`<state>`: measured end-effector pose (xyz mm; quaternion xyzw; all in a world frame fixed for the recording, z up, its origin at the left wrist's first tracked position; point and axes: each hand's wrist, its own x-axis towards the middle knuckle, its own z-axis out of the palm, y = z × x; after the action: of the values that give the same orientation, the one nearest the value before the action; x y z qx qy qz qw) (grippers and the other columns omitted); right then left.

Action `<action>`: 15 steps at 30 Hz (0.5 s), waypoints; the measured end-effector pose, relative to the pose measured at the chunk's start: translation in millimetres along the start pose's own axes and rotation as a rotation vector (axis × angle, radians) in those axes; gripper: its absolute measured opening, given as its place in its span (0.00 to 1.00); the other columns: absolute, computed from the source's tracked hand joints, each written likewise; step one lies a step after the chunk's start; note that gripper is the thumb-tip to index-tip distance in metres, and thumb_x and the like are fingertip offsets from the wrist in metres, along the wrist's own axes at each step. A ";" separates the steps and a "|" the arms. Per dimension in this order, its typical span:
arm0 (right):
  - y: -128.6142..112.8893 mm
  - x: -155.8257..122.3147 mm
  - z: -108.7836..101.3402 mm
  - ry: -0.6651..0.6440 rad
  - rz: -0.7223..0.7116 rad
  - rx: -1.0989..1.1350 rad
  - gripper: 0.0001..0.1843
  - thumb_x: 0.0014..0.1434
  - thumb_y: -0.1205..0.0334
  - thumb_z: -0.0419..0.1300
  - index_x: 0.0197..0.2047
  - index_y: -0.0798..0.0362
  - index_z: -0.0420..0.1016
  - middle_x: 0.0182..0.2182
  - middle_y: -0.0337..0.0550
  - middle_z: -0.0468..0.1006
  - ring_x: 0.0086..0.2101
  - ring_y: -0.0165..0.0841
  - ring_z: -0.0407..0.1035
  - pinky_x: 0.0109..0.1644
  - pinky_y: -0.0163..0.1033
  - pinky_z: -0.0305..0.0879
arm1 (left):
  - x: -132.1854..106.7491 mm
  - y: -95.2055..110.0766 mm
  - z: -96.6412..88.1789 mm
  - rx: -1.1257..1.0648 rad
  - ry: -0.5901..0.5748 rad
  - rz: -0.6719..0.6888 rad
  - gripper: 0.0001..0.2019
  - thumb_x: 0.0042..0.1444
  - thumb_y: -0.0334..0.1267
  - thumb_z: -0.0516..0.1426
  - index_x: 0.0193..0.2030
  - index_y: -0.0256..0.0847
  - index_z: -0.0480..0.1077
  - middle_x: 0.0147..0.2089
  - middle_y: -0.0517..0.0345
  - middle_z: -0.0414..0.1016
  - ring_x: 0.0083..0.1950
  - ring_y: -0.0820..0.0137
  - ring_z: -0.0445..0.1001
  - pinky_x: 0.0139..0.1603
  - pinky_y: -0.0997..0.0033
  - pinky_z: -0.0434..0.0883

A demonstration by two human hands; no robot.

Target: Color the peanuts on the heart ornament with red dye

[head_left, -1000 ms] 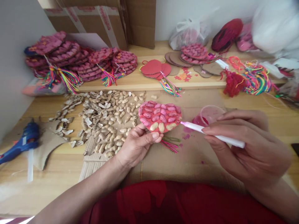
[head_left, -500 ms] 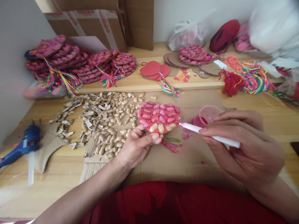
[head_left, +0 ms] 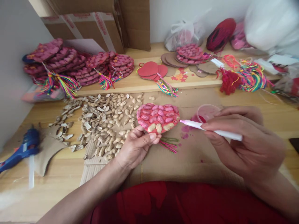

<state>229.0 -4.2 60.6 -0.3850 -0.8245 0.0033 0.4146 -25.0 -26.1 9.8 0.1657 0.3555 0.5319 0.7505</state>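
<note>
My left hand (head_left: 137, 144) is closed on the lower edge of a red heart-shaped card (head_left: 153, 123), thumb in front. Peanut shells cover the heart: most are pink, while several near its lower point are plain tan. Green and pink strings (head_left: 168, 144) hang below it. Between the thumb and fingers of my right hand (head_left: 245, 143) is a white pen-like brush (head_left: 193, 125) with a pink tip. That tip is just off the heart's right edge. Behind the right fingers stands a clear cup (head_left: 205, 112) with pink liquid, partly hidden.
Loose peanut shells (head_left: 107, 124) lie on cardboard at left, near a blue glue gun (head_left: 28, 143). On the back ledge are stacked pink peanut-covered pieces (head_left: 77, 65), red hearts (head_left: 150, 70), coloured strings (head_left: 253, 77) and a plastic bag (head_left: 183, 34).
The brush tip has moved slightly away from the heart's right edge. The whole view has shifted a little; both hands keep their grips.
</note>
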 end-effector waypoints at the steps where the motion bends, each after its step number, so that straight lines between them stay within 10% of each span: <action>1: -0.6 0.2 -0.4 0.006 0.007 0.009 0.11 0.57 0.69 0.68 0.43 0.47 0.78 0.34 0.38 0.83 0.41 0.37 0.74 0.52 0.47 0.70 | -0.2 0.1 -0.1 -0.003 0.007 -0.001 0.13 0.43 0.27 0.75 0.37 0.36 0.82 0.33 0.59 0.84 0.33 0.76 0.83 0.35 0.86 0.79; 15: -1.0 0.7 -2.0 0.026 0.029 0.088 0.11 0.57 0.69 0.67 0.43 0.47 0.78 0.34 0.37 0.82 0.40 0.36 0.74 0.50 0.46 0.71 | -1.1 3.8 -0.1 -0.027 0.057 -0.061 0.15 0.40 0.27 0.75 0.36 0.35 0.80 0.32 0.59 0.83 0.32 0.76 0.82 0.33 0.87 0.79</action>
<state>229.5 -5.1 62.7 -0.3783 -0.8125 0.0409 0.4416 -27.9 -25.7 12.5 0.1293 0.3741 0.5181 0.7582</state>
